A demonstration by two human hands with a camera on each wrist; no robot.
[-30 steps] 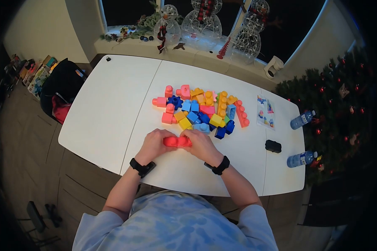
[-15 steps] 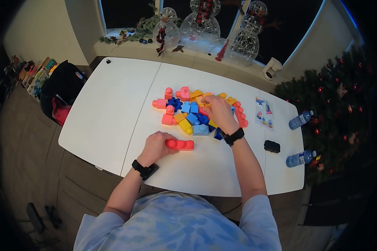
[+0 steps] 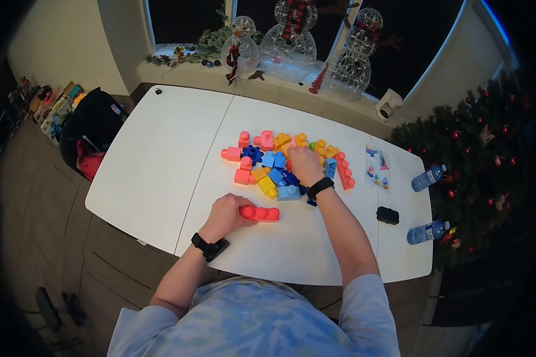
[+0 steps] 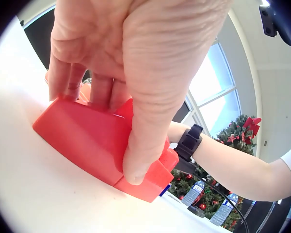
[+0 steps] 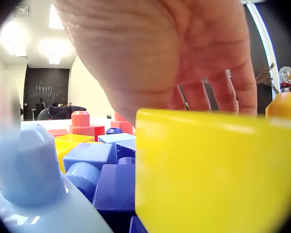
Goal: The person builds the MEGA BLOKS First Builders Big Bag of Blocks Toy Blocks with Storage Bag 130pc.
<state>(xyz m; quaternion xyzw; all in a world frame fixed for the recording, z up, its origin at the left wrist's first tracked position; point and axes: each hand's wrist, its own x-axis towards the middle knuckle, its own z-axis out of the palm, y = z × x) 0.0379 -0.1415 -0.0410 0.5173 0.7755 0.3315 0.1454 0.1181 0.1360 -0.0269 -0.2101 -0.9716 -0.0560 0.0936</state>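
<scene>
My left hand [image 3: 225, 213] pinches a joined row of red toy building blocks [image 3: 265, 215] near the table's front. In the left wrist view, the thumb presses the near face of the red row while the fingers lie along its far side. My right hand [image 3: 305, 165] reaches down into the middle of the block pile. A large yellow block [image 5: 216, 170] hides its fingertips in the right wrist view, so I cannot tell what they hold. Close by lie a light blue block [image 3: 288, 193] and dark blue blocks [image 5: 115, 189].
More blocks surround the right hand, including a long red one [image 3: 345, 172] at the pile's right. Farther right are a picture sheet [image 3: 377, 168], a small black case [image 3: 388, 215] and two water bottles, one upper [image 3: 429, 177] and one lower [image 3: 427, 232].
My right hand has left the red blocks, where both hands were one second ago, and gone forward into the pile. My left hand has stayed on the red row.
</scene>
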